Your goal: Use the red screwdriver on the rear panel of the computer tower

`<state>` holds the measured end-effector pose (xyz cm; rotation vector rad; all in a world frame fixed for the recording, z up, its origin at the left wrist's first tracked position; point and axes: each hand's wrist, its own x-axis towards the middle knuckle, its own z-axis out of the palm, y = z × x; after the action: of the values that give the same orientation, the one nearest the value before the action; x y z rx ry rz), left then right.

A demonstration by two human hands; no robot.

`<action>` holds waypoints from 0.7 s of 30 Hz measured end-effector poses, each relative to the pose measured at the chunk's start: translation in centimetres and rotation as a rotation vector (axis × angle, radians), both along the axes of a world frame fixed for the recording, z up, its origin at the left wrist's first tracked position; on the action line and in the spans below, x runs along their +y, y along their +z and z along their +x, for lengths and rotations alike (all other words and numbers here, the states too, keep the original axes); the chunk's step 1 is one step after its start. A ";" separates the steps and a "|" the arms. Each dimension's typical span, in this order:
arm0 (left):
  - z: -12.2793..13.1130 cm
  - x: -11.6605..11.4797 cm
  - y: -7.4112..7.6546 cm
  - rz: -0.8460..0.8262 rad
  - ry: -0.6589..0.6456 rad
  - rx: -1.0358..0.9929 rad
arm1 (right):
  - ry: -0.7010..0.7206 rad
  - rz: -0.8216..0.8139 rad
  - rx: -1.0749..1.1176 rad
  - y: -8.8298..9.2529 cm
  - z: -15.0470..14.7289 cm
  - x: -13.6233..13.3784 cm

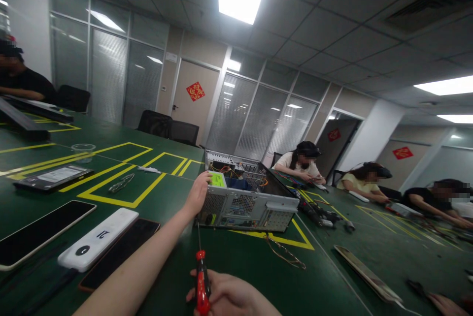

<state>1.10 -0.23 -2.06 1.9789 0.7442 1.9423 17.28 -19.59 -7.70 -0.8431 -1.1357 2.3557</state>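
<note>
An open grey computer case lies on its side on the green table, inside a yellow marked square. My left hand reaches forward and grips the case's near left corner, fingers wrapped over the edge beside a green-labelled part. My right hand is low at the bottom edge, closed round the red handle of a screwdriver. Its thin shaft points up toward the case.
Left of my arm lie a white power bank, dark phones and a tablet. A clear cup and loose wire pieces sit on the table. Other people work at the right side and far left. A flat panel lies at right.
</note>
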 end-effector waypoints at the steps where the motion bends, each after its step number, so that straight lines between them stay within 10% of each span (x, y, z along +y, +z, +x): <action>1: 0.0 0.0 0.0 -0.001 0.002 -0.002 | 0.020 0.021 0.003 0.1 0.0 0.0; 21: -0.2 -0.1 0.0 0.003 -0.001 0.005 | -0.269 -0.120 -0.004 0.7 -1.0 -1.3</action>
<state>0.95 -0.31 -2.05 1.9856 0.7420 1.9402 16.33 -20.86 -6.97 -0.9757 -0.8295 2.2147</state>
